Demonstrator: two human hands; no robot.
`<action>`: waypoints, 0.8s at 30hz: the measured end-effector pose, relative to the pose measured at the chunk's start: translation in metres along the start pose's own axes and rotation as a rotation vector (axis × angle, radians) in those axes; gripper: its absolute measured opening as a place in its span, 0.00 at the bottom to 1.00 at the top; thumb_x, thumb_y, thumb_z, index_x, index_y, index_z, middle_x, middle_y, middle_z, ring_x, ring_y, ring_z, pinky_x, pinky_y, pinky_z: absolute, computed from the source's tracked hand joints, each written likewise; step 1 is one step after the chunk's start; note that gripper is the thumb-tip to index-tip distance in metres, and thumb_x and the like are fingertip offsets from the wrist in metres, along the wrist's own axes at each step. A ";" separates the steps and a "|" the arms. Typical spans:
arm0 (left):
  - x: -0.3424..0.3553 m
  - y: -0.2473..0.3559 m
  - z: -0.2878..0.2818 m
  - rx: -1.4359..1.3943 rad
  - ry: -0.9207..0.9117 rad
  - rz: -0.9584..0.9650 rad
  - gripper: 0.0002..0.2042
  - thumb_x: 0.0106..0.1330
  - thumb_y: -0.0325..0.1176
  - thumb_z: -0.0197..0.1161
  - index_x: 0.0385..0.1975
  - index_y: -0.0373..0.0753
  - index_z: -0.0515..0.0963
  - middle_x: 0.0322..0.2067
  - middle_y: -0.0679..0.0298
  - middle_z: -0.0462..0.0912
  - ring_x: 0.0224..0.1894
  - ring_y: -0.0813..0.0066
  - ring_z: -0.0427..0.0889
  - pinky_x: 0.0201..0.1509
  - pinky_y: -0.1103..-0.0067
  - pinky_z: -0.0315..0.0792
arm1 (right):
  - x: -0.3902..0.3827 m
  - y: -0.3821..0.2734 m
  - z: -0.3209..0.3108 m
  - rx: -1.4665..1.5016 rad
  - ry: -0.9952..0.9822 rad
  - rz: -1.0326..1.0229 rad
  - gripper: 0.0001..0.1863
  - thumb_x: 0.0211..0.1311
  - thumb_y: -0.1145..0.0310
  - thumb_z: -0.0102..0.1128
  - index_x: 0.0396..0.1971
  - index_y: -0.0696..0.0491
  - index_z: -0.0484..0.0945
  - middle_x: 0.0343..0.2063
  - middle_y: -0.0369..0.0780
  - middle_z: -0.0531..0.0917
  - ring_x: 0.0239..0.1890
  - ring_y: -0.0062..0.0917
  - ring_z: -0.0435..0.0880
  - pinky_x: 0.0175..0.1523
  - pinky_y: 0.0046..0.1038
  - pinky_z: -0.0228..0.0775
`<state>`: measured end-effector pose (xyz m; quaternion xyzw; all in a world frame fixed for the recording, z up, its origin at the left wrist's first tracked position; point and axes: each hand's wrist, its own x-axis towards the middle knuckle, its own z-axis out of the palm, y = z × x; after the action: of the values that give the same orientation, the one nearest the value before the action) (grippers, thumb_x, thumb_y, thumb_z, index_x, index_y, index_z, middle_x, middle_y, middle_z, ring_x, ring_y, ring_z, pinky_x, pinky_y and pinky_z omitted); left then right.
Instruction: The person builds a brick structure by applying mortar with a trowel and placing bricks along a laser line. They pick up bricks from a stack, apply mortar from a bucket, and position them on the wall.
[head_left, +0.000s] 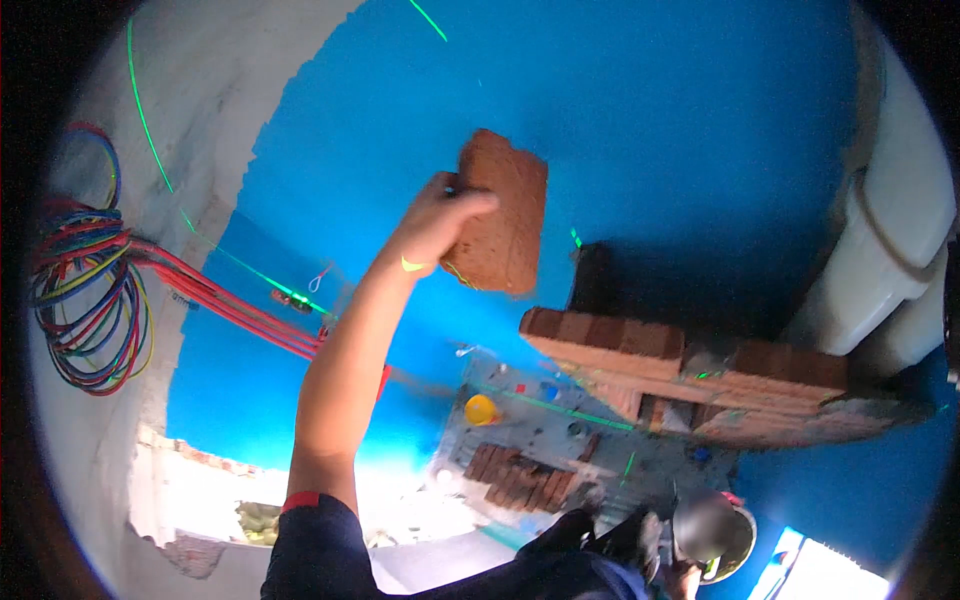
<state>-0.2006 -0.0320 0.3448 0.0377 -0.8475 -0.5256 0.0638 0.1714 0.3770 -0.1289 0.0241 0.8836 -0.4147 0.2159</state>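
My left hand [440, 225] is raised in front of the blue wall, its arm reaching up from the lower left. It grips a reddish-brown brick [505, 215] by the left side, thumb across the near face. Right of and below it, a short run of brickwork [610, 335] juts out, with a gap between its top bricks that holds greyish material. At the lower edge, a small part of my right hand [685, 580] shows beside a bucket [742, 545]; its fingers are not clear. A yellow-green piece [711, 570] lies near that hand, and a blurred patch covers part of the bucket.
Thick white pipes [880, 260] run down the right side. Coiled coloured cables [90, 290] hang at the left, and red conduits [230, 305] stretch from them. Far below, the floor bears stacked bricks [520, 480] and a yellow bucket [480, 409]. Green laser lines cross the walls.
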 end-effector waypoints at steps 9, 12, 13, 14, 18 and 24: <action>-0.183 -0.124 -0.067 -0.756 0.142 -0.519 0.20 0.62 0.34 0.60 0.53 0.34 0.71 0.48 0.54 0.79 0.52 0.61 0.78 0.56 0.65 0.72 | 0.023 -0.184 -0.059 0.252 -0.091 -0.479 0.16 0.48 0.73 0.69 0.39 0.56 0.76 0.32 0.46 0.78 0.32 0.40 0.78 0.36 0.36 0.71; -0.264 -0.185 -0.035 -0.669 0.137 -0.516 0.20 0.66 0.38 0.53 0.55 0.34 0.70 0.51 0.55 0.77 0.53 0.59 0.77 0.57 0.63 0.71 | 0.056 -0.262 -0.055 0.258 -0.083 -0.696 0.31 0.45 0.62 0.74 0.49 0.57 0.73 0.45 0.47 0.77 0.44 0.42 0.78 0.48 0.35 0.73; -0.275 -0.216 -0.036 -0.954 0.103 -0.808 0.20 0.68 0.39 0.51 0.55 0.34 0.70 0.52 0.55 0.77 0.53 0.58 0.77 0.57 0.63 0.71 | 0.064 -0.286 -0.047 0.258 -0.063 -0.702 0.36 0.42 0.56 0.76 0.50 0.58 0.72 0.42 0.46 0.77 0.39 0.43 0.79 0.42 0.38 0.73; -0.294 -0.242 -0.032 -1.043 0.059 -0.965 0.21 0.67 0.40 0.51 0.55 0.35 0.69 0.52 0.55 0.77 0.53 0.59 0.77 0.56 0.63 0.72 | 0.072 -0.298 -0.030 0.226 -0.153 -0.664 0.42 0.37 0.52 0.78 0.53 0.57 0.70 0.39 0.46 0.77 0.36 0.40 0.80 0.39 0.37 0.74; -0.354 -0.300 -0.014 -1.268 -0.016 -1.255 0.22 0.68 0.42 0.50 0.58 0.36 0.67 0.49 0.56 0.78 0.50 0.62 0.79 0.51 0.65 0.75 | 0.083 -0.336 0.017 0.320 -0.634 -0.467 0.51 0.38 0.55 0.78 0.63 0.55 0.60 0.38 0.44 0.76 0.31 0.33 0.79 0.37 0.30 0.73; -0.366 -0.314 -0.021 -1.447 -0.152 -1.182 0.27 0.70 0.46 0.45 0.63 0.35 0.60 0.58 0.54 0.71 0.57 0.62 0.73 0.60 0.69 0.68 | 0.087 -0.339 0.088 0.366 -0.570 -0.599 0.37 0.40 0.60 0.78 0.52 0.53 0.71 0.41 0.49 0.80 0.43 0.31 0.82 0.46 0.31 0.74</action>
<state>0.1638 -0.1417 0.0475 0.3791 -0.1597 -0.8732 -0.2614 0.0491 0.0776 0.0309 -0.3101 0.6690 -0.5984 0.3133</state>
